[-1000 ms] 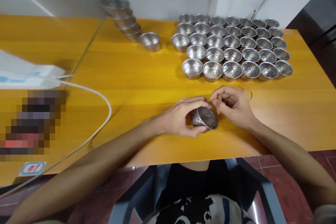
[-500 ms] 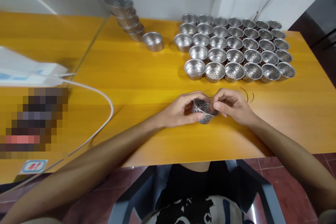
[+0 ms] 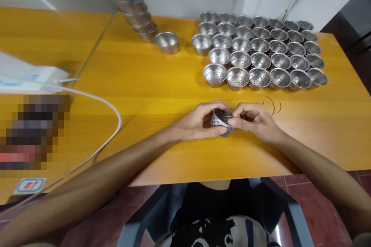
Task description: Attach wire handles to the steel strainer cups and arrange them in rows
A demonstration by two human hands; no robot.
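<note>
A small perforated metal cup (image 3: pixel 216 120) is tilted just above the near part of the yellow table (image 3: pixel 174 154). My left hand (image 3: pixel 199 123) is wrapped round its left side, thumb along the front and fingers behind. At the cup's right rim, my right hand (image 3: pixel 252 119) is closed, thumb and fingertips pressed against the edge. Whether those fingertips pinch anything besides the rim is hidden. Thin curved dark wire pieces (image 3: pixel 273 107) lie on the table just beyond my right hand.
Rows of perforated metal cups (image 3: pixel 237 78) stand at the back right. A leaning stack of cups (image 3: pixel 136 17) and a single cup (image 3: pixel 167 43) stand farther left. On the left are a white power strip (image 3: pixel 37 79), its cable (image 3: pixel 116 112) and a pixelated patch.
My right hand's thumb and fingers have closed in on the cup's rim, moving slightly left. My left hand keeps its hold. The view has shifted slightly.
</note>
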